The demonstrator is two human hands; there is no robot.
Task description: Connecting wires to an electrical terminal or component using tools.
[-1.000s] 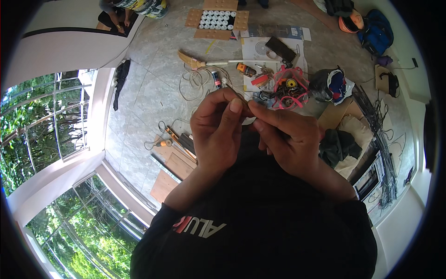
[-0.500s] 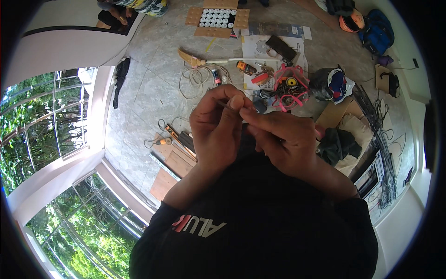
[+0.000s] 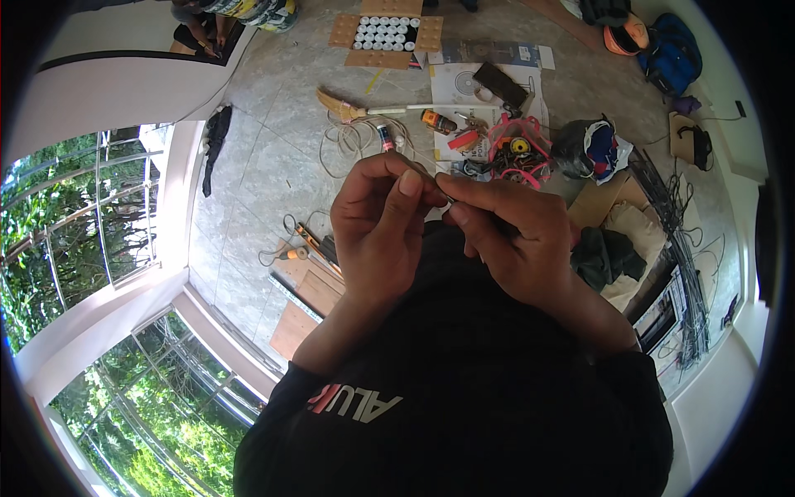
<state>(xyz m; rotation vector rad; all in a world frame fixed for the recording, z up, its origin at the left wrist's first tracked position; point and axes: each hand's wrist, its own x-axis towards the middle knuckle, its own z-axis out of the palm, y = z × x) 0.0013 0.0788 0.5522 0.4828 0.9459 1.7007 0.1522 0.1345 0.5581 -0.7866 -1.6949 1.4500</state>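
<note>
Fingertips did the work here: your left hand [image 3: 383, 228] and your right hand [image 3: 513, 240] met chest-high, well above the floor [image 3: 265, 166], both pinched onto one thin wire [image 3: 439, 192] bridging the small gap between them. Left thumb and forefinger were clamped on its near end; the right hand gripped the other end between thumb and curled fingers. The wire was tiny and dark in that view, so it may have been a strand of cable or a small pin; I could not tell which.

Judging by the grip, you were mid-way through fine work on that end, twisting or stripping it. The next move called for a steady pinch from the left hand while the right worked the tip, with short, controlled motion so the strand didn't slip.

Below your hands lay a coil of pale cable [image 3: 356, 137], a pink basket [image 3: 517, 153] of tools, an open cardboard box [image 3: 387, 33] of white caps and a blue backpack [image 3: 672, 54].
</note>
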